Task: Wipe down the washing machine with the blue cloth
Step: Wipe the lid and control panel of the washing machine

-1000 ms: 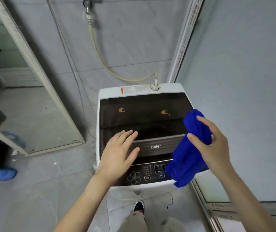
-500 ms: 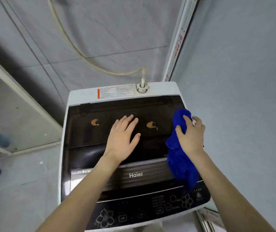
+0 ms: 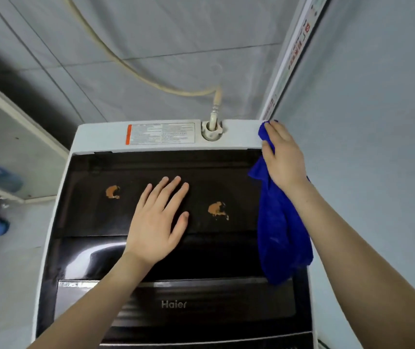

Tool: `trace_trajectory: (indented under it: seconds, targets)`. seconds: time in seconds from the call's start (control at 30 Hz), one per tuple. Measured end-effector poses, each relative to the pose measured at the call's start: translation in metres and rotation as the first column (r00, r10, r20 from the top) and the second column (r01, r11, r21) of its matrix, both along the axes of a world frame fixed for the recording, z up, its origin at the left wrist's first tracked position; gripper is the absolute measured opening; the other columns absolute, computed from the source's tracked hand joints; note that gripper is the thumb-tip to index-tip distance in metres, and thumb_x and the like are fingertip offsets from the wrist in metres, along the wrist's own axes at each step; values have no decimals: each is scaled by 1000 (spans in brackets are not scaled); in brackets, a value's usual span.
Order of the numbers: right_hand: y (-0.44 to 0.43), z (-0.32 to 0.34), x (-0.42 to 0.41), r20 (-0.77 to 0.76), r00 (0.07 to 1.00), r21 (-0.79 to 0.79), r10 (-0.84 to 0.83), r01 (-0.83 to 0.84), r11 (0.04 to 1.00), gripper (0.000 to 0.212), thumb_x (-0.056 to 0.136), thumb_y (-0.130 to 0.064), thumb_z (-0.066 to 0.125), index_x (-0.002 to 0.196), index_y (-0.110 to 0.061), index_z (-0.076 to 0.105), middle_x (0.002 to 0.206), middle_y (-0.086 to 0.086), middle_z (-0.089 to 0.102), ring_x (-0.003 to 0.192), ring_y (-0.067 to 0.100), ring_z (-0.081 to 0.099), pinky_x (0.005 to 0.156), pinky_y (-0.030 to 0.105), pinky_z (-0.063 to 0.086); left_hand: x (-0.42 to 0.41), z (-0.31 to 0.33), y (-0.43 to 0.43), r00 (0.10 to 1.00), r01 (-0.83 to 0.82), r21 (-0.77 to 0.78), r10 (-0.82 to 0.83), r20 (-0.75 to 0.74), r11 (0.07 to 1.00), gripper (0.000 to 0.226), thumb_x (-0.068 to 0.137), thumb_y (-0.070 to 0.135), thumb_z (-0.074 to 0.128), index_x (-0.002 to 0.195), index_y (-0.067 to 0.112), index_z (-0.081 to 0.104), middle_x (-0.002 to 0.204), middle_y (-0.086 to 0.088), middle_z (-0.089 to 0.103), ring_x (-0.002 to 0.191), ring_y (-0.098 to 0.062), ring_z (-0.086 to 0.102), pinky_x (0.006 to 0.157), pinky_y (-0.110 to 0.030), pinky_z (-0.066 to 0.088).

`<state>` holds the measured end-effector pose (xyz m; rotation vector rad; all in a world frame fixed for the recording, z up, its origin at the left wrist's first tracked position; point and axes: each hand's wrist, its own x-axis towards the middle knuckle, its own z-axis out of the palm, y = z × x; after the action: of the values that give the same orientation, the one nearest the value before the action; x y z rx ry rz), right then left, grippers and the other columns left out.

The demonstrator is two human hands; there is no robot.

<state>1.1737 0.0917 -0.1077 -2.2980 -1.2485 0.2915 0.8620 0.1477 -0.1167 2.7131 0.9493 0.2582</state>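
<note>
Two hands are meeting the washing machine [image 3: 100, 137]: the left hand [image 3: 157, 222] is lying flat, fingers straight, on its dark lid [image 3: 151, 165] between two orange stains [image 3: 112, 192], while the right hand [image 3: 283, 157] is gripping the blue cloth [image 3: 280, 235] against the rear right corner

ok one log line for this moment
right hand: holds blue cloth on rear right corner of white washing machine | left hand: flat on dark glossy lid | two orange stains: unwiped
</note>
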Motion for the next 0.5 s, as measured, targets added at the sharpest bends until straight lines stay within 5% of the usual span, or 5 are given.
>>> trace_trajectory:
  seconds: [0.37,0.5]
  targets:
    - [4,1,-25,56,997,-66,53,-49,997,48,105,-19,41,152,-13,33,160,2,29,147,15,25,115,25,20,2,1,0,1000,-18,-5,18,-14,1000,56,99,39,39,150,18,44,157,-3,40,150,-25,29,123,-49,20]
    - [52,5,-36,43,970,-63,239,-236,970,50,104,-17,40,153,-14,30,161,-1,26,148,12,20,114,22,15,1,-1,0,1000,-11,2,11,-7,1000,55,99,39,39,150,18,44,157,-3,40,150,-24,29,124,-47,18]
